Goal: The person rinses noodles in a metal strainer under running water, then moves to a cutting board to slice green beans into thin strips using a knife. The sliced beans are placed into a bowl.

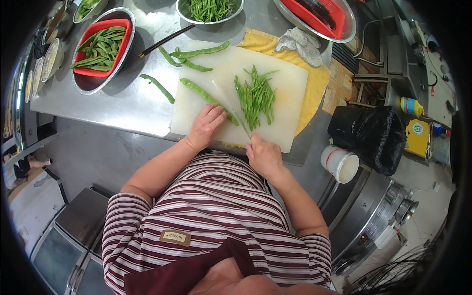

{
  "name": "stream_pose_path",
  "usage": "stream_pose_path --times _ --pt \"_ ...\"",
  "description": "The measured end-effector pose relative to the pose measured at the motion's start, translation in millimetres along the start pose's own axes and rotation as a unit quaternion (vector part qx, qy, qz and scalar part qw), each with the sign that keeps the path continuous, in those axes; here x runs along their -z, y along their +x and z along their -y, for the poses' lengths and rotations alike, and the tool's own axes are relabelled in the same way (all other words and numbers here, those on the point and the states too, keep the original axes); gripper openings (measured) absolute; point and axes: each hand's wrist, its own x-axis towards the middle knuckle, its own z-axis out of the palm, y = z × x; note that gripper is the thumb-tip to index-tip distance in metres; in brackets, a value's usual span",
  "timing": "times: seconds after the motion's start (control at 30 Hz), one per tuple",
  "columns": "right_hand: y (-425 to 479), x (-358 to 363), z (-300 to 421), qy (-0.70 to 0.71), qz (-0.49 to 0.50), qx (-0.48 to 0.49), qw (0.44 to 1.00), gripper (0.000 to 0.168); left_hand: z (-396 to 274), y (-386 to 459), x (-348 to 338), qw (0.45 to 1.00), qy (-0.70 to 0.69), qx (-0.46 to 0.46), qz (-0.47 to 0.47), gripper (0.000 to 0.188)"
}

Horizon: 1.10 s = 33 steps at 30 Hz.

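Note:
My left hand [207, 126] rests its fingertips on the near end of a long flat green bean [199, 90] and holds it against the white cutting board [291, 81]. My right hand [266, 154] is closed around the handle of a knife. Its thin blade [241, 122], seen nearly edge-on, slants away to the left, close beside the bean. A pile of green bean strips [256, 97] lies on the board, right of the blade. More whole beans [199, 52] lie across the board's far left corner. Another single bean [159, 87] lies on the metal table to the left.
A yellow towel [313, 94] lies under the board, with a grey rag [300, 44] on it. Left stands a red basket [129, 33] of beans in a metal bowl. A bowl of cut beans [210, 22] and black chopsticks [167, 40] are beyond. A white bucket [333, 158] stands right.

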Motion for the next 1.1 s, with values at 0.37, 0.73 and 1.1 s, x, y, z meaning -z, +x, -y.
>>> stream_pose_path --times 0.37,0.73,1.1 --pt "29 -7 14 0.025 -0.012 -0.011 1.0 0.017 -2 2 0 1.0 0.009 0.012 -0.019 0.034" --pt "34 -11 18 0.027 -0.032 -0.015 0.999 0.02 -1 -1 2 1.0 -0.001 0.02 -0.019 0.033" --pt "42 -10 29 0.027 -0.016 -0.026 0.999 0.02 2 -3 1 0.999 0.014 0.004 -0.04 0.031"
